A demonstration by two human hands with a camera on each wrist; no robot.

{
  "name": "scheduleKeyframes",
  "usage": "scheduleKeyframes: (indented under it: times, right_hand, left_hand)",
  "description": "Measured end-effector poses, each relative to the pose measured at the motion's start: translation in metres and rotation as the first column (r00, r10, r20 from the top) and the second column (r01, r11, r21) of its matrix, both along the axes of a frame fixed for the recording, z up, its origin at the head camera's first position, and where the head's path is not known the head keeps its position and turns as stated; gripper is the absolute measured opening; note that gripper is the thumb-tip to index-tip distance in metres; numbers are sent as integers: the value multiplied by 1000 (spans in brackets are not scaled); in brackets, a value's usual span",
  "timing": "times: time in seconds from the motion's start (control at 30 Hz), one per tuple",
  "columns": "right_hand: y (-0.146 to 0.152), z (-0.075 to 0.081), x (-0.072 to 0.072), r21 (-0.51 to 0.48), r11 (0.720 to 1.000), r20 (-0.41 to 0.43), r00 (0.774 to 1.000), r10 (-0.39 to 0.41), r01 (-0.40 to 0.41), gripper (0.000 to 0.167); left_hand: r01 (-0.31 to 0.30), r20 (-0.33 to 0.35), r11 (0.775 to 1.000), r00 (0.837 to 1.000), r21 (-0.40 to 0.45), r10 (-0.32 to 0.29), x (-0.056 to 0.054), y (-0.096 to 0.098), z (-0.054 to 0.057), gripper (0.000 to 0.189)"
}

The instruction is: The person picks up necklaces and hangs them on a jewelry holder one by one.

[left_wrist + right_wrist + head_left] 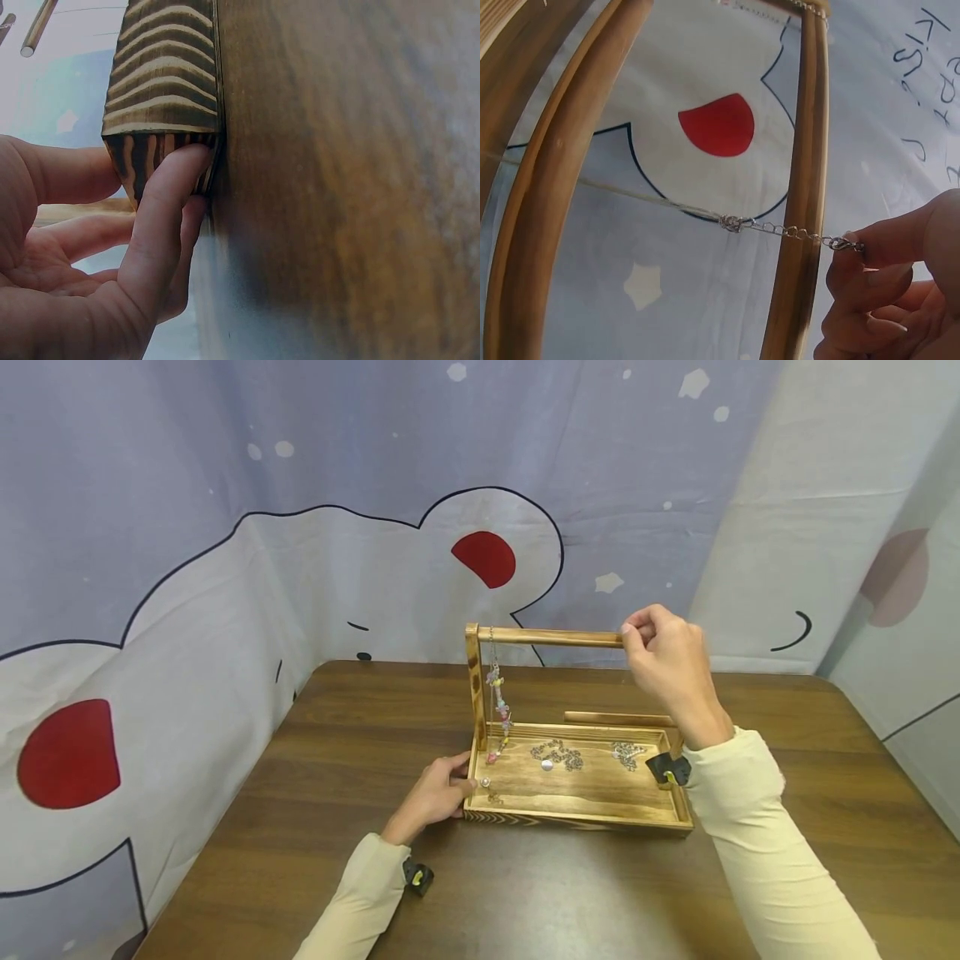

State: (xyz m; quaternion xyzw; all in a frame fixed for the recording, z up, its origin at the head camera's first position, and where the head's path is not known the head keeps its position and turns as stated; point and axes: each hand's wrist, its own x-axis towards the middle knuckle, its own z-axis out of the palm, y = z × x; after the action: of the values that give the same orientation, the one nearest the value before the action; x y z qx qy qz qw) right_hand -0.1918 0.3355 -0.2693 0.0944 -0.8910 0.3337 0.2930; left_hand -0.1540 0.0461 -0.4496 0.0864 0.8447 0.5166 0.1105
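My left hand (431, 793) grips the front left corner of a wooden jewelry stand's tray (577, 821), its fingers pressed against the striped end (129, 169) in the left wrist view. At the right end of the top rod (555, 637), my right hand (667, 652) pinches a necklace's metal clasp (844, 244) between thumb and finger. From the clasp a short silver chain (791, 232) crosses the rod and joins a thin cord (641, 196). A colorful beaded necklace (501, 697) hangs at the rod's left end. The right wrist hides the stand's right post in the head view.
Inside the tray lie two silver chains, one at the middle (572, 760) and one at the right (626, 753). A small round charm (485, 783) is at its left front. A lower rod (618, 718) runs behind the tray. The stand rests on a brown table (360, 718) before a printed curtain.
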Motion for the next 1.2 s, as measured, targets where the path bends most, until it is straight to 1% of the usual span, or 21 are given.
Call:
scheduleKeyframes:
  times: [0.67, 1.03, 1.2]
  right_hand:
    - [-36, 0, -1, 21, 998, 42, 997, 61, -62, 16]
    - [-53, 2, -1, 28, 995, 67, 993, 98, -100, 15]
    - [-59, 1, -3, 60, 991, 41, 992, 116, -118, 15]
  left_hand:
    - [-14, 22, 1000, 1000, 12, 14, -1, 1, 0, 54]
    - [10, 4, 1000, 1000, 26, -10, 1, 1, 2, 53]
    - [3, -3, 1000, 1000, 9, -3, 1, 1, 2, 53]
